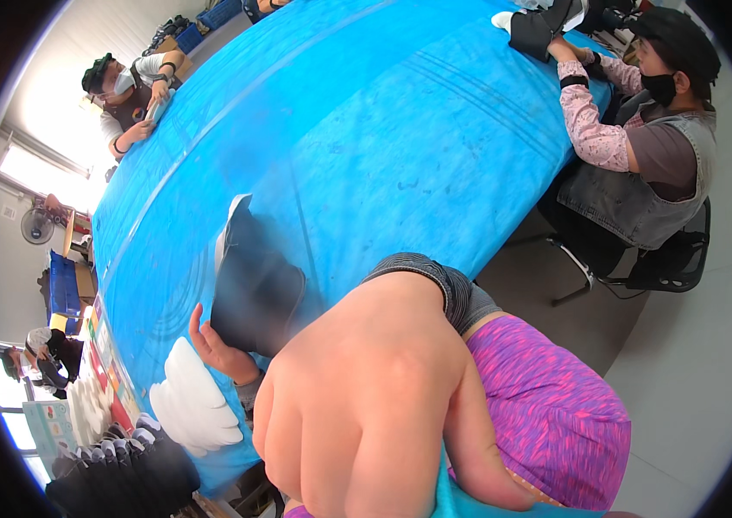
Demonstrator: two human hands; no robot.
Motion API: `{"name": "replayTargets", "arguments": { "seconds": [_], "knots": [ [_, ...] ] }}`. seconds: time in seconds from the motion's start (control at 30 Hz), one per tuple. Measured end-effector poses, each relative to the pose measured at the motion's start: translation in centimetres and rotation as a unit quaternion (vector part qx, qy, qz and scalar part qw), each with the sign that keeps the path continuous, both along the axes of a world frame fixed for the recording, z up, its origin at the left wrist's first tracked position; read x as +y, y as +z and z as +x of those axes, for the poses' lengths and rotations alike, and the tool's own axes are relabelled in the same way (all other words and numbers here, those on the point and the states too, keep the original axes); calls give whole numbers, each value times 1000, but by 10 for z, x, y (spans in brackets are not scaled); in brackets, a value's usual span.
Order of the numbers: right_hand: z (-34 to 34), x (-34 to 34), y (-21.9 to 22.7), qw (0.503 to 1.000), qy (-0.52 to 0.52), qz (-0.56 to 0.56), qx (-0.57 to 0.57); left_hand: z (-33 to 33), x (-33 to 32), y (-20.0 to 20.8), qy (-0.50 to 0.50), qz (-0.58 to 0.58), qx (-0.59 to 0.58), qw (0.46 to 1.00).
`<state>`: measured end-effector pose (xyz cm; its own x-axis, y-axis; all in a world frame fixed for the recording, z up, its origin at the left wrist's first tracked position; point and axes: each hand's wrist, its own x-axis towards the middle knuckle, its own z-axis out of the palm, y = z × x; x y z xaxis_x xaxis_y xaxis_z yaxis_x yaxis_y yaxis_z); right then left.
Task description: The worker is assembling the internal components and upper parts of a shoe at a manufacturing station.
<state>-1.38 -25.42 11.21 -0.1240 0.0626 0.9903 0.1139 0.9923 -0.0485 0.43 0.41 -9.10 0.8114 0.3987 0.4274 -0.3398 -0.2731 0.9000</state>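
Observation:
My left hand (221, 352) is at the lower edge of a black shoe upper (254, 289) with a pale rim at its top. Its fingertips stick out to the left of the upper, and the thumb side is hidden behind it. The upper looks tilted, and a haze blurs part of it. Very large in front, my right hand (366, 414) is raised close, its back toward me. The fingers lie together and bend down and away; their tips are out of sight. Light blue cloth (448, 488) shows next to the thumb.
A blue-covered table (435, 147) stretches ahead. White insole-shaped pieces (193, 401) are stacked on the left, near a row of black shoe uppers (129, 466). One person (642, 129) handles black pieces on the right; another (129, 95) works at the far left.

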Motion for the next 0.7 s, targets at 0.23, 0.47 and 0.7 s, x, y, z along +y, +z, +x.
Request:
{"name": "replayTargets", "arguments": {
  "seconds": [0.23,0.47,0.7],
  "knots": [
    [-4,3,-4,1000,4,-8,14,1,-2,0,-25,-16,-28,999],
    [-5,5,-10,999,6,-17,28,-1,-5,4,4,10,5,1000],
    [12,-5,-14,997,-60,-48,-2,4,-23,9,-13,-187,9,982]
  ]
}}
